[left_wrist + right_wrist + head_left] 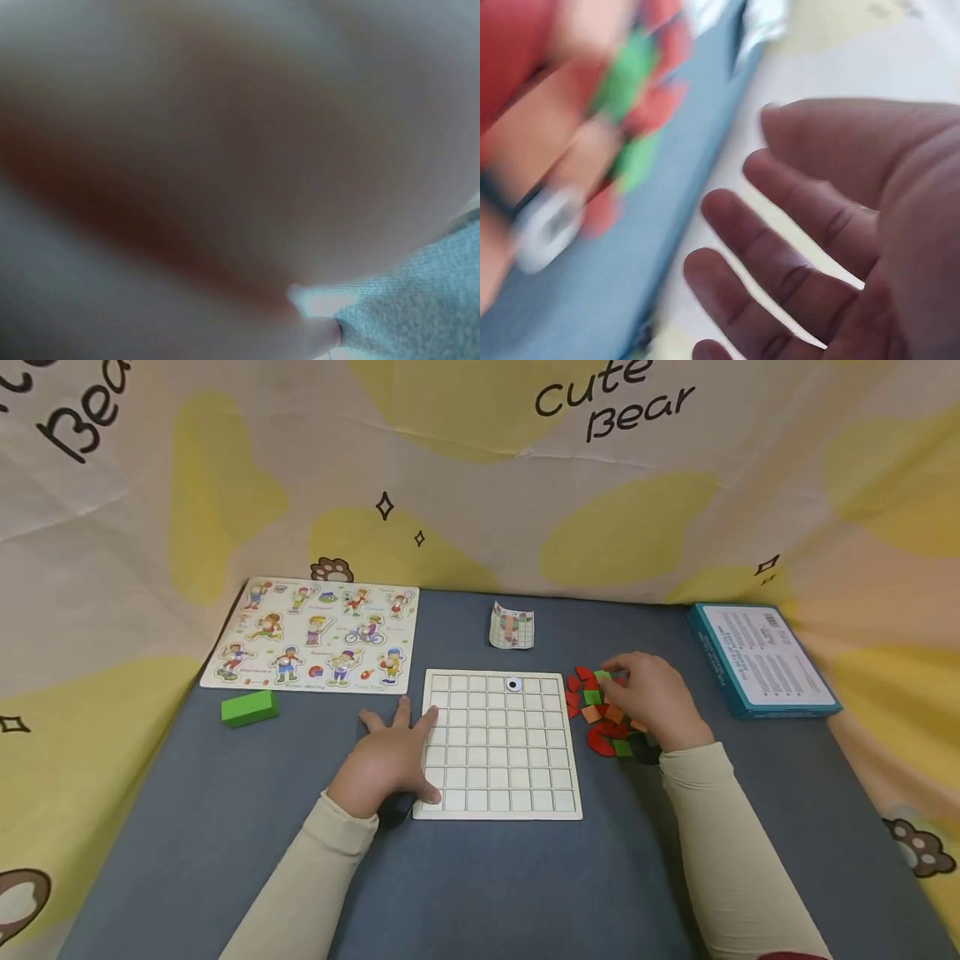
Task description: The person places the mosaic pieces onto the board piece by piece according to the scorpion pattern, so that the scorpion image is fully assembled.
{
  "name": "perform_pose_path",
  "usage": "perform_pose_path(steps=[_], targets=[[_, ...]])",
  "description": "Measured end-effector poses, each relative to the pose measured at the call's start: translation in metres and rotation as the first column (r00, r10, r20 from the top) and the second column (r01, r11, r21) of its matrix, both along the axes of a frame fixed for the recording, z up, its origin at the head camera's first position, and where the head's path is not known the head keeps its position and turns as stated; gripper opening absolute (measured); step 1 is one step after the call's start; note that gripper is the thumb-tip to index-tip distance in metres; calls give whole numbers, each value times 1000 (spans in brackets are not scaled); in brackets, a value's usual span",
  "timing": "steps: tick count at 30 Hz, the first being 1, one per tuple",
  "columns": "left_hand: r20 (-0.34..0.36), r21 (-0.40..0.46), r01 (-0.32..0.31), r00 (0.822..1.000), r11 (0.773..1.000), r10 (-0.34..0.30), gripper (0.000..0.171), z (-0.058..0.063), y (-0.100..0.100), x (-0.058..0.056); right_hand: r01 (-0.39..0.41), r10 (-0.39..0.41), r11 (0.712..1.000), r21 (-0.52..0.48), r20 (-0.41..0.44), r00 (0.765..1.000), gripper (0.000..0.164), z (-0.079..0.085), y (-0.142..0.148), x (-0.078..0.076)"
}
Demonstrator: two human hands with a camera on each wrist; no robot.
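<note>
A white grid board point(496, 814) lies on the table with a round eye-like piece point(513, 685) in its top row. My left hand point(386, 760) rests at the board's left edge, fingers spread, with the thumb and a fingertip touching it. Right of the board is a loose pile of red pieces point(601, 742), green squares point(592, 697) and orange squares point(591, 714). My right hand point(656, 697) is over that pile, fingertips close to a green piece; its fingers point(780, 262) look relaxed in the right wrist view. Skin blurs most of the left wrist view.
Behind the board stands a small curled pattern card point(512, 627). A picture puzzle board point(311, 635) lies at the back left, a green block point(250, 708) in front of it. At the right is a teal box point(765, 660). A printed cloth point(465, 460) hangs behind the table.
</note>
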State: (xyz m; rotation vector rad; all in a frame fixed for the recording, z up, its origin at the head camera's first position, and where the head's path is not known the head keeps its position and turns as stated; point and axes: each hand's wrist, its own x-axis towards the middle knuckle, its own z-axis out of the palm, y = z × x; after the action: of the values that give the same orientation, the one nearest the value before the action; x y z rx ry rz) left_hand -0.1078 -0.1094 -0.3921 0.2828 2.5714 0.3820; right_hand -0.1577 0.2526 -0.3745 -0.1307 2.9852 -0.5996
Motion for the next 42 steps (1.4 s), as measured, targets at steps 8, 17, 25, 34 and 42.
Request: perform_pose_path(steps=[8,17,25,34,42], targets=[[1,-11,2,1000,1000,-2,127,0,0,2,46,-47,999,9,58,997,29,-32,39,22],[-2,-1,14,1000,1000,-14,126,2,2,1,-11,26,996,87,-174,984,20,-40,42,32],[-22,7,8,1000,1000,-8,126,1,1,1,18,4,993,117,-190,982,13,-41,39,31],[-20,-3,9,1000,1000,-9,127,-4,1,-1,-5,31,988,157,-164,986,14,-43,36,29],[-4,-19,4,1000,1000,-4,128,-3,2,-1,-6,19,994,109,-122,992,13,-41,37,27]])
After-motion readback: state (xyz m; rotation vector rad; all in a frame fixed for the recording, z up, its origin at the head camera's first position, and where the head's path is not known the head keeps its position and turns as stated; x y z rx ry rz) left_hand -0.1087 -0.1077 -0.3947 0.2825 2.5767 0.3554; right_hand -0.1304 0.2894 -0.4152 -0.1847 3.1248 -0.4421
